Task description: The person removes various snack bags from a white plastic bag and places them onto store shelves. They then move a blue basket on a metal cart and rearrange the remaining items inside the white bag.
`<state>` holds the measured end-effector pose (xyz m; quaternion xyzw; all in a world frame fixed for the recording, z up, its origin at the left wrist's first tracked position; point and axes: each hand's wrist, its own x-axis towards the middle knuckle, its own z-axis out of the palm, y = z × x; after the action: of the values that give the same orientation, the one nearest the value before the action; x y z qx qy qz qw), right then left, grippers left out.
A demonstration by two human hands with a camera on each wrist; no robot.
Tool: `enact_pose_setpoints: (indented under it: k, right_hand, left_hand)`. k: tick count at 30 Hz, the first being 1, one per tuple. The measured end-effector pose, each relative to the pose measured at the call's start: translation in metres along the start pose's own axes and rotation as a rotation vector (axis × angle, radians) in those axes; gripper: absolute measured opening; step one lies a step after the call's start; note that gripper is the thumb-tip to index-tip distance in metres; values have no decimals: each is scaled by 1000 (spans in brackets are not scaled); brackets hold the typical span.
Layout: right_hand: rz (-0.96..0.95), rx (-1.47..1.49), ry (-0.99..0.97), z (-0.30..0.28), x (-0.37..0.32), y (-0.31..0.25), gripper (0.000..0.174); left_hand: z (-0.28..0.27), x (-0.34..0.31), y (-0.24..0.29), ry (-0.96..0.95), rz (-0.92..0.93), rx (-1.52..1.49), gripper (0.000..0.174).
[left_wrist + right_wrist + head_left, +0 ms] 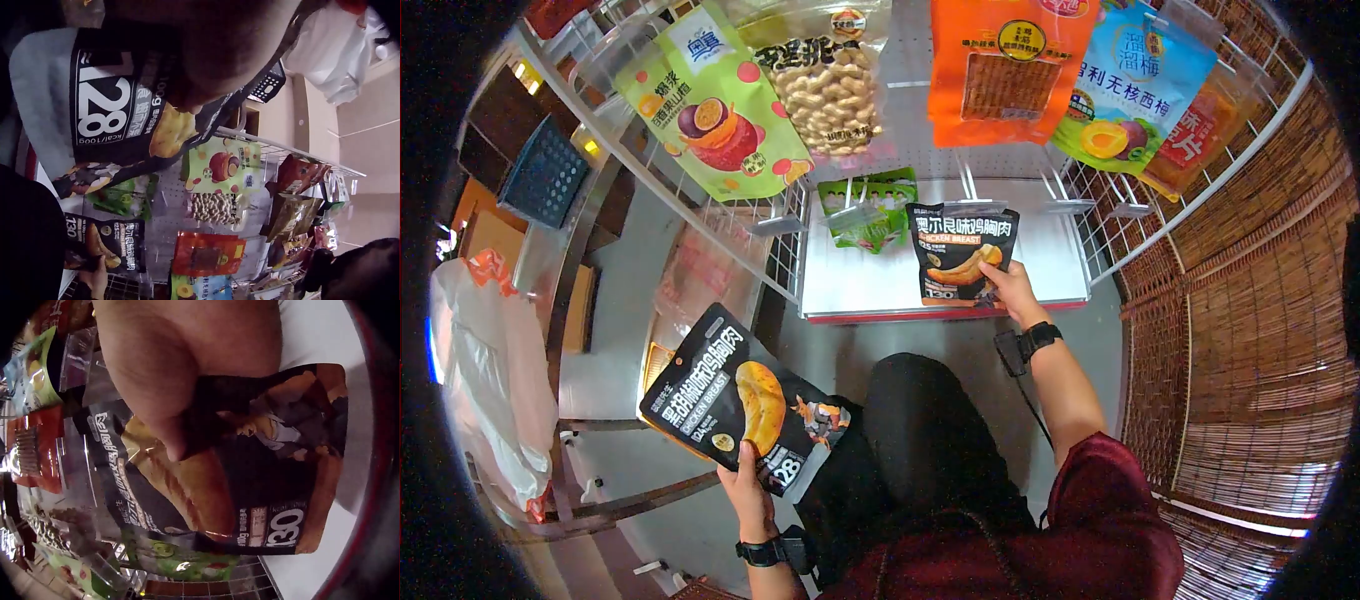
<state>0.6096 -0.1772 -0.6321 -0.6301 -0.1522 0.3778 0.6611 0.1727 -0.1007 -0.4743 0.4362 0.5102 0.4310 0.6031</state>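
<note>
My left hand [749, 500] grips the lower edge of a black chicken breast bag [718, 385], thumb on its front, held tilted at the lower left in the head view. Large "128" lettering shows on this bag [103, 97] in the left wrist view. My right hand [1016, 292] pinches the right side of a second chicken breast bag [935, 240], black with an orange-brown bottom. That bag hangs upright in front of the rack, its top edge at a clear hook tag. Seen from the right wrist, the thumb presses on the bag's front [206, 494]; the fingers behind are hidden.
Above hang a green fruit snack bag [715, 110], a peanut bag [825, 95], an orange bag [1005, 75] and a blue prune bag [1135, 90]. A small green bag [870, 205] hangs left of the right hand's bag. Below is a white shelf [1040, 265]; a white plastic bag [490, 370] stands left.
</note>
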Motion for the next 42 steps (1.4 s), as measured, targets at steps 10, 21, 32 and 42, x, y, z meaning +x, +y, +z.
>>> enact_pose_setpoints:
  k: [10,21,32,42]
  right_hand:
    - [-55,121,57,22,-14,-22,24]
    - [-40,172,46,22,-10,-21,23]
    - [54,205,48,10,6,-11,31]
    - [227,58,-252,89,-63,3,58]
  left_hand:
    - [0,-3,4,-14,21,11,37]
    - [-9,-4,4,-59,-30,57,35]
    - [1,-13,15,-101,-18,81,40]
    - [15,-8,17,-187,-183,140,22]
